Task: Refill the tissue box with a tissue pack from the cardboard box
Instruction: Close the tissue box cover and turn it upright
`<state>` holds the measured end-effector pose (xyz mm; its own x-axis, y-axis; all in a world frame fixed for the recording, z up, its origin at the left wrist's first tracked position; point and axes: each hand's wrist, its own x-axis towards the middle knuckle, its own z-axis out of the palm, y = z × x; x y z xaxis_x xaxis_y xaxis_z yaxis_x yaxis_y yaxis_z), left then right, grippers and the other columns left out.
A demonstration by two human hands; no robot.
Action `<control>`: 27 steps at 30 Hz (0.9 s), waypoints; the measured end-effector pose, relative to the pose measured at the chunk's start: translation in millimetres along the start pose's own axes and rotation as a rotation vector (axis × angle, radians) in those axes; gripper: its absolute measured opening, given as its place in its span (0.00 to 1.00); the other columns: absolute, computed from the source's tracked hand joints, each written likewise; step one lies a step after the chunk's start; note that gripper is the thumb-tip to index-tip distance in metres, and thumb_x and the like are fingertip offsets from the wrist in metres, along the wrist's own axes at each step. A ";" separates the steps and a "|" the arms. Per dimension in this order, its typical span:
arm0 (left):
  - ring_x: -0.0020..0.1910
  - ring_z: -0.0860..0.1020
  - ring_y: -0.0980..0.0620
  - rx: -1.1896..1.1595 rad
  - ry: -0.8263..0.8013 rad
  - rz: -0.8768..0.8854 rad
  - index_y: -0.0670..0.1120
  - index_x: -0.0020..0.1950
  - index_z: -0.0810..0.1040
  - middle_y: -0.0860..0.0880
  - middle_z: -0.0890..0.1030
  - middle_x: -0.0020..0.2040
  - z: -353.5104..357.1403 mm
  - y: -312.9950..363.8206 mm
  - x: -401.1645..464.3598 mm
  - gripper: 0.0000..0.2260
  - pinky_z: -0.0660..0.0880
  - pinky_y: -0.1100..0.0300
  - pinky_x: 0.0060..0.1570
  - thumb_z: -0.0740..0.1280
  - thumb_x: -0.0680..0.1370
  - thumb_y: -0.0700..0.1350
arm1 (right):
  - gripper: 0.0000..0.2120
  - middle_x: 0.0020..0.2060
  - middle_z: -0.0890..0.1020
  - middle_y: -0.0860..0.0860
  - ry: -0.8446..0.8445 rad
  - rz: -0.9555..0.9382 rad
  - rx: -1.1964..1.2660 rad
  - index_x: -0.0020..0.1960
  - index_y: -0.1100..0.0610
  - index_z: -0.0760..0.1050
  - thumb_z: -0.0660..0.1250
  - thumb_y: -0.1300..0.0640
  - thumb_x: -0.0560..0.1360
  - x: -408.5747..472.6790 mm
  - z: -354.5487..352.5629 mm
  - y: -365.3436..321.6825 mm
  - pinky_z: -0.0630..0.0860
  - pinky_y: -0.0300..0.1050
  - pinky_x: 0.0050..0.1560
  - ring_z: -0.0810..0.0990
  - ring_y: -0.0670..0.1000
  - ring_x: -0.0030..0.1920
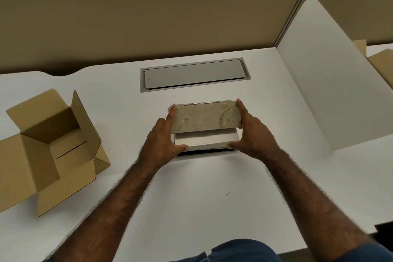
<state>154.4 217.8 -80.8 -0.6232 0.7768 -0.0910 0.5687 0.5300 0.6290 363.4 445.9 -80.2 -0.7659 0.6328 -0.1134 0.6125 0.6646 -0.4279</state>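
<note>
Head view, looking down at a white desk (pixel 191 198) where a person works with two bare hands. One decorated beige tissue box (pixel 207 118) sits at the desk's centre, its patterned cover raised above a pale inner tray or pack (pixel 204 139) showing beneath; which of the two it is cannot be told. One left hand (pixel 164 140) clasps the cover's left end and one right hand (pixel 247 132) clasps the right end, each with fingers spread, index fingertips up at the top corners and thumbs pressed against the pale layer's front edge. One open cardboard box (pixel 49 151) stands well apart at the left edge of the desk, flaps splayed; its visible interior looks empty, though the near corner is hidden. One grey cable hatch (pixel 194 74) lies closed behind the tissue box. As a judgement, uneven pressure from the two hands could tilt the cover so it jams on the base, or the pale layer could catch at a corner and buckle.
</note>
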 end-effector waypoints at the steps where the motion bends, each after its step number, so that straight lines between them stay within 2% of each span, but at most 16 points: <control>1: 0.62 0.78 0.45 0.023 0.001 0.005 0.65 0.83 0.41 0.44 0.74 0.66 0.1 -1.0 0.0 0.62 0.81 0.47 0.59 0.84 0.65 0.57 | 0.73 0.73 0.79 0.53 0.005 -0.003 0.003 0.86 0.39 0.33 0.87 0.42 0.62 -1.4 0.6 0.0 0.81 0.59 0.63 0.80 0.59 0.65; 6: 0.63 0.77 0.44 0.050 0.043 0.038 0.58 0.84 0.50 0.44 0.75 0.70 1.3 -5.2 0.8 0.58 0.80 0.43 0.62 0.84 0.65 0.55 | 0.72 0.71 0.81 0.52 0.016 0.000 0.023 0.86 0.39 0.34 0.86 0.43 0.63 -6.7 3.7 0.8 0.82 0.59 0.62 0.81 0.58 0.64; 10: 0.61 0.78 0.45 0.024 0.071 0.069 0.58 0.83 0.53 0.46 0.76 0.71 4.8 -7.9 -2.3 0.56 0.80 0.42 0.61 0.85 0.65 0.54 | 0.69 0.64 0.84 0.53 0.061 -0.004 0.021 0.86 0.39 0.37 0.85 0.43 0.65 -12.3 9.0 3.6 0.82 0.58 0.57 0.83 0.59 0.59; 14: 0.56 0.80 0.46 0.049 0.105 0.071 0.57 0.81 0.56 0.46 0.77 0.68 10.3 -9.1 -7.9 0.52 0.81 0.44 0.59 0.85 0.65 0.53 | 0.64 0.65 0.85 0.51 0.099 0.017 0.032 0.87 0.41 0.42 0.85 0.45 0.67 -16.4 15.6 6.0 0.82 0.58 0.60 0.83 0.58 0.60; 19: 0.62 0.80 0.45 0.048 0.119 0.081 0.54 0.78 0.61 0.46 0.76 0.72 15.0 -9.0 -10.0 0.45 0.81 0.44 0.62 0.83 0.69 0.52 | 0.53 0.61 0.85 0.49 0.170 0.036 0.084 0.85 0.46 0.54 0.83 0.50 0.70 -22.4 24.9 7.9 0.82 0.54 0.56 0.84 0.55 0.58; 24: 0.63 0.80 0.45 0.034 0.133 0.050 0.55 0.76 0.62 0.46 0.78 0.71 20.4 -7.9 -10.9 0.42 0.81 0.49 0.62 0.83 0.69 0.52 | 0.47 0.62 0.86 0.49 0.199 0.028 0.101 0.82 0.47 0.58 0.82 0.50 0.72 -27.8 32.2 9.0 0.80 0.48 0.51 0.85 0.54 0.56; 27: 0.63 0.80 0.46 0.039 0.140 0.040 0.56 0.77 0.62 0.47 0.79 0.70 21.8 -9.7 -11.1 0.42 0.81 0.50 0.61 0.83 0.69 0.53 | 0.48 0.61 0.86 0.48 0.203 0.018 0.115 0.83 0.47 0.57 0.82 0.47 0.72 -31.8 33.0 10.1 0.77 0.43 0.49 0.82 0.47 0.51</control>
<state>167.5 211.4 -102.8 -0.6668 0.7439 0.0432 0.6133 0.5149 0.5989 387.5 419.3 -110.5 -0.6928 0.7189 0.0561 0.5903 0.6101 -0.5285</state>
